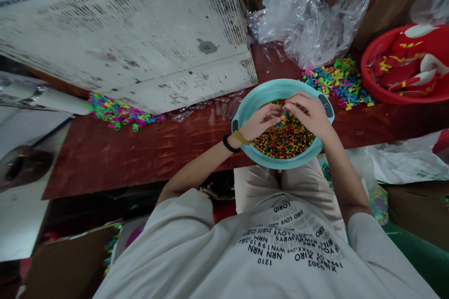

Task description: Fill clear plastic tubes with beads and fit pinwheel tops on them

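A light blue basin point(257, 92) with dark handle pads stands at the table's front edge, holding a layer of small round beads point(284, 144) in red, yellow, orange and green. My left hand point(260, 122) reaches in from the left, its fingers curled together above the beads. Opposite it, my right hand point(310, 111) bends over the basin with thumb and fingers pinched close to the left fingertips. Between the two hands is something small with yellowish beads at it; the fingers hide most of it, so its kind cannot be made out.
On the red-brown table point(140, 154) lie small clear plastic tubes point(224, 108) beside a large white carton point(157, 42). Piles of colourful plastic pieces lie left point(119, 111) and right point(338, 79). A red basin point(368, 88) with red packets and crumpled clear bags point(312, 18) stand behind.
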Demonstrator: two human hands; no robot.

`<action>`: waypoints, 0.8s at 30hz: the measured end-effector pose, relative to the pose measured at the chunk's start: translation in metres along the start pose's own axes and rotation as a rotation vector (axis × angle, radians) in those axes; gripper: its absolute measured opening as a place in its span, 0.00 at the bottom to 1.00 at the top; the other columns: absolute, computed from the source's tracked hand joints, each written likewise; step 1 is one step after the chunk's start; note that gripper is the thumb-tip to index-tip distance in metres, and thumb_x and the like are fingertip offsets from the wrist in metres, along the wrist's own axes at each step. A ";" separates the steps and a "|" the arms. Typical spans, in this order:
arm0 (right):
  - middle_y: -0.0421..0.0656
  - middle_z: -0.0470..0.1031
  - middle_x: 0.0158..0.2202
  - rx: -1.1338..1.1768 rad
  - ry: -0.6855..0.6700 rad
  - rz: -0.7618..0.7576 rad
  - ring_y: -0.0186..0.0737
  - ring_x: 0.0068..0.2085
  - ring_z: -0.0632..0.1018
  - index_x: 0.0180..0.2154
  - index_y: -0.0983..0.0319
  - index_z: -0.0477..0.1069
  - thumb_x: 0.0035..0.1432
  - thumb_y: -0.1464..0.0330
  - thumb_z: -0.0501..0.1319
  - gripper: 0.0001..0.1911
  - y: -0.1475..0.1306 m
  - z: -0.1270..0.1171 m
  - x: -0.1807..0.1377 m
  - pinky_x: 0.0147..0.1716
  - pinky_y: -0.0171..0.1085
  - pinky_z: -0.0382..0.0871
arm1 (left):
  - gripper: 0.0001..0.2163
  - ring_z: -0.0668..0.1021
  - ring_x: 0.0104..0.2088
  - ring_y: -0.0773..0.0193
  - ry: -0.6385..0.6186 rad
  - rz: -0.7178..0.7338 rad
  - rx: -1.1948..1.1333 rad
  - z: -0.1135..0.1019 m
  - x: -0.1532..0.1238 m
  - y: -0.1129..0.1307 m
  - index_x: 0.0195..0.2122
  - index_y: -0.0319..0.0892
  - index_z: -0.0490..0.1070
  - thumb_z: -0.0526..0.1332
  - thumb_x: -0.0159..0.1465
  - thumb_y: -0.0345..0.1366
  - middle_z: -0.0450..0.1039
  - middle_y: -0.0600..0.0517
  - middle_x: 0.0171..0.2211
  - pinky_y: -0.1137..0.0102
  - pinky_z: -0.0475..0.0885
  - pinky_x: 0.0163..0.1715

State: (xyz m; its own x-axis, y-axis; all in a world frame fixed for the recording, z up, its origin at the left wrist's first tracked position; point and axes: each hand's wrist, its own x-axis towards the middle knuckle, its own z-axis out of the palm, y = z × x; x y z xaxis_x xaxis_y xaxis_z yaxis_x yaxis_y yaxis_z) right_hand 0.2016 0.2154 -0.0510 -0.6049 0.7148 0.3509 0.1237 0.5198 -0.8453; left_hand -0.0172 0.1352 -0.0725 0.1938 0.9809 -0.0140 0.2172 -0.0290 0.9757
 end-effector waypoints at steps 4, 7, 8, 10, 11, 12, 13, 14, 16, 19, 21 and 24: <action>0.47 0.81 0.38 0.190 0.110 0.186 0.50 0.38 0.82 0.46 0.53 0.79 0.68 0.33 0.48 0.36 0.007 0.005 0.006 0.38 0.49 0.80 | 0.25 0.82 0.51 0.59 0.030 -0.001 -0.050 0.006 0.001 0.002 0.56 0.42 0.73 0.69 0.67 0.55 0.78 0.41 0.56 0.68 0.81 0.43; 0.47 0.83 0.45 0.245 0.096 0.233 0.52 0.44 0.83 0.48 0.53 0.79 0.65 0.32 0.54 0.35 0.012 0.009 0.009 0.45 0.50 0.80 | 0.26 0.82 0.51 0.59 0.040 0.012 -0.076 0.006 0.007 0.003 0.54 0.42 0.72 0.69 0.66 0.57 0.78 0.42 0.56 0.67 0.81 0.45; 0.46 0.83 0.45 0.242 0.046 0.226 0.53 0.46 0.83 0.46 0.54 0.80 0.63 0.34 0.58 0.33 0.013 0.011 0.010 0.48 0.51 0.80 | 0.25 0.82 0.50 0.59 0.044 0.009 -0.071 0.005 0.010 0.003 0.53 0.41 0.72 0.68 0.66 0.57 0.79 0.42 0.55 0.67 0.81 0.45; 0.45 0.84 0.42 0.215 -0.047 0.204 0.54 0.47 0.82 0.40 0.55 0.81 0.62 0.39 0.64 0.27 0.015 0.013 0.010 0.51 0.52 0.78 | 0.22 0.83 0.46 0.60 0.055 -0.007 0.012 0.001 0.014 0.002 0.50 0.41 0.73 0.65 0.69 0.56 0.81 0.44 0.50 0.65 0.81 0.45; 0.44 0.84 0.41 0.195 -0.057 0.198 0.54 0.47 0.82 0.37 0.55 0.81 0.62 0.41 0.64 0.25 0.016 0.014 0.010 0.52 0.52 0.77 | 0.20 0.83 0.44 0.60 0.051 -0.016 0.116 -0.002 0.016 0.001 0.48 0.41 0.73 0.64 0.70 0.54 0.81 0.45 0.47 0.65 0.80 0.45; 0.43 0.84 0.40 0.170 -0.042 0.201 0.54 0.46 0.82 0.36 0.56 0.80 0.63 0.44 0.64 0.23 0.018 0.015 0.010 0.51 0.51 0.77 | 0.17 0.83 0.43 0.59 0.039 -0.023 0.266 -0.004 0.017 0.000 0.47 0.41 0.74 0.64 0.71 0.51 0.82 0.46 0.45 0.64 0.80 0.46; 0.43 0.84 0.39 0.140 -0.010 0.210 0.53 0.44 0.81 0.35 0.57 0.80 0.64 0.47 0.64 0.21 0.020 0.016 0.009 0.50 0.50 0.76 | 0.15 0.82 0.44 0.58 0.016 -0.029 0.450 -0.006 0.017 -0.002 0.45 0.41 0.75 0.66 0.70 0.48 0.82 0.46 0.44 0.63 0.79 0.48; 0.44 0.84 0.39 0.112 0.022 0.224 0.53 0.43 0.81 0.35 0.57 0.80 0.64 0.49 0.64 0.19 0.022 0.016 0.009 0.49 0.50 0.76 | 0.12 0.82 0.46 0.55 -0.019 -0.040 0.646 -0.007 0.017 -0.005 0.44 0.40 0.76 0.68 0.68 0.44 0.82 0.45 0.43 0.62 0.78 0.49; 0.44 0.84 0.38 0.062 0.049 0.254 0.53 0.42 0.81 0.35 0.58 0.80 0.62 0.52 0.65 0.16 0.028 0.016 0.009 0.47 0.49 0.75 | 0.09 0.82 0.48 0.51 -0.101 -0.091 0.973 -0.007 0.013 -0.012 0.42 0.39 0.77 0.71 0.64 0.36 0.82 0.43 0.43 0.62 0.77 0.50; 0.44 0.83 0.36 0.022 -0.035 0.264 0.52 0.39 0.80 0.33 0.58 0.79 0.62 0.54 0.65 0.15 0.035 0.016 0.008 0.45 0.48 0.74 | 0.03 0.83 0.44 0.51 -0.113 -0.162 1.080 -0.010 0.010 -0.023 0.38 0.37 0.78 0.68 0.63 0.29 0.82 0.41 0.40 0.62 0.77 0.49; 0.44 0.82 0.34 0.015 -0.097 0.249 0.51 0.38 0.80 0.32 0.58 0.78 0.62 0.55 0.63 0.15 0.039 0.016 0.008 0.44 0.47 0.73 | 0.03 0.83 0.42 0.52 -0.046 -0.173 0.940 -0.017 0.012 -0.027 0.36 0.39 0.79 0.69 0.61 0.28 0.83 0.44 0.37 0.60 0.78 0.49; 0.44 0.82 0.35 0.010 -0.139 0.240 0.50 0.40 0.79 0.33 0.59 0.76 0.63 0.57 0.59 0.14 0.042 0.017 0.008 0.45 0.46 0.72 | 0.08 0.83 0.39 0.54 0.049 -0.191 0.731 -0.030 0.023 -0.026 0.36 0.39 0.80 0.74 0.57 0.33 0.84 0.46 0.36 0.59 0.79 0.47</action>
State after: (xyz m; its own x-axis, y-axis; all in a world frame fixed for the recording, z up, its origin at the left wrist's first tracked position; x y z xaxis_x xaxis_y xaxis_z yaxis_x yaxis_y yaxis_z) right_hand 0.1883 0.2346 -0.0904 -0.6618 0.7452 0.0820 0.2689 0.3380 -0.9019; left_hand -0.0466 0.1643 -0.0919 0.0499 0.9886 -0.1423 0.8249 0.0395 0.5638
